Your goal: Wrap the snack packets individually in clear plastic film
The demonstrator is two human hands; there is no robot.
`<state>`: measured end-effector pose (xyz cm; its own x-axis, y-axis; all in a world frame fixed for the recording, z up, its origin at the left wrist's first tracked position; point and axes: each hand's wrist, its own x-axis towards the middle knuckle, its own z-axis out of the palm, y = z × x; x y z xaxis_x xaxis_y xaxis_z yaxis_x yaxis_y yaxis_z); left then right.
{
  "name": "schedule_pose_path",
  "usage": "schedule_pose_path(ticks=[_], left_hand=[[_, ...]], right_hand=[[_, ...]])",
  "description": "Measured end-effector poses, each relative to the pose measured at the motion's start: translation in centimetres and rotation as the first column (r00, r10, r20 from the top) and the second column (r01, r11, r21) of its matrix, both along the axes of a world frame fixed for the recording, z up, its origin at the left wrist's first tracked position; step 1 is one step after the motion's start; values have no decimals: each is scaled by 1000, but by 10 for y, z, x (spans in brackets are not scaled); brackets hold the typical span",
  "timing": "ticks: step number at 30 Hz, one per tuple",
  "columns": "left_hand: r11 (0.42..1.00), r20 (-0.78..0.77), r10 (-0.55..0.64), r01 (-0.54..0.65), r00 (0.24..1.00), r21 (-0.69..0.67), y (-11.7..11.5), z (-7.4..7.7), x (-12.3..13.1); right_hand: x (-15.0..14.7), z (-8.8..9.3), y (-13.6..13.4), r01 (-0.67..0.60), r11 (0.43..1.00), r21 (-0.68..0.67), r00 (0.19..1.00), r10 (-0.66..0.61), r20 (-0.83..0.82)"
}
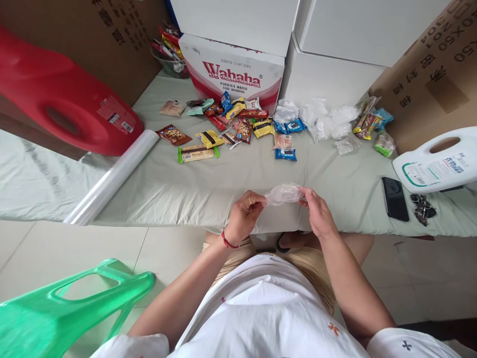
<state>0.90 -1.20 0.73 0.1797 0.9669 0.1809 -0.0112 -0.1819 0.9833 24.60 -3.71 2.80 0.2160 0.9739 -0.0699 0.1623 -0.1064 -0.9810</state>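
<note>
My left hand [244, 216] and my right hand [316, 211] each pinch one end of a small clear plastic bag [283, 194], held stretched between them just above the near edge of the pale green covered surface [167, 189]. Both hands have their fingers closed on the bag. A red cord circles my left wrist. Beyond the hands lie several wrapped snacks [231, 127] in a loose spread, and a heap of crumpled clear bags [320, 119] sits to the right of them.
A roll of clear film [115, 174] lies at the left beside a red jug [63, 99]. A Wahaha carton [234, 74] and white boxes stand at the back. A white detergent jug [436, 166], black phone [395, 199] and keys [423, 209] lie right. Green stool [67, 308] near left.
</note>
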Motion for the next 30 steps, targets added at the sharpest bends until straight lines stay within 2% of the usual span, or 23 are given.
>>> schedule_pose_path(ticks=[3, 5, 7, 9, 11, 12, 15, 17, 18, 21, 24, 27, 30], left_hand=[[997, -43, -39, 42, 998, 64, -2, 4, -4], [995, -52, -42, 46, 998, 90, -3, 7, -6], [992, -60, -52, 59, 997, 110, -4, 11, -8], [989, -79, -77, 86, 994, 120, -3, 15, -8], [988, -97, -92, 103, 991, 116, -2, 17, -7], [989, -100, -85, 95, 991, 109, -1, 18, -7], [999, -68, 43, -42, 997, 22, 0, 17, -8], [977, -32, 154, -157, 987, -143, -3, 16, -8], [953, -18, 179, -178, 984, -246, -6, 16, -6], [879, 28, 98, -73, 995, -471, -18, 16, 4], [869, 75, 22, 18, 997, -495, -26, 16, 19], [846, 215, 91, 38, 972, -532, -23, 15, 25], [788, 409, 185, 114, 894, -605, -16, 15, 17]], right_hand=[[1, 13, 14, 150, 976, 158, 976, -172, 136], [2, 27, 18, 103, 963, 250, 966, -157, 204], [-1, 39, 19, -117, 968, 222, 959, 52, 277], [-10, 44, 18, -372, 924, 93, 893, 329, 308], [-21, 40, 15, -491, 870, -36, 842, 485, 234], [-27, 36, 14, -493, 867, -75, 850, 498, 175], [-37, 17, 10, -349, 932, -103, 935, 354, 36], [-41, 7, 8, -195, 977, -81, 981, 196, -3], [-43, 3, 7, -123, 990, -73, 992, 123, -11], [-51, -3, 3, 15, 999, -50, 1000, -14, 6], [-59, -3, 0, 20, 999, -33, 1000, -20, 9], [-57, 0, 2, 16, 998, -68, 996, -22, -88], [-39, 7, 6, 47, 987, -151, 965, -84, -248]])
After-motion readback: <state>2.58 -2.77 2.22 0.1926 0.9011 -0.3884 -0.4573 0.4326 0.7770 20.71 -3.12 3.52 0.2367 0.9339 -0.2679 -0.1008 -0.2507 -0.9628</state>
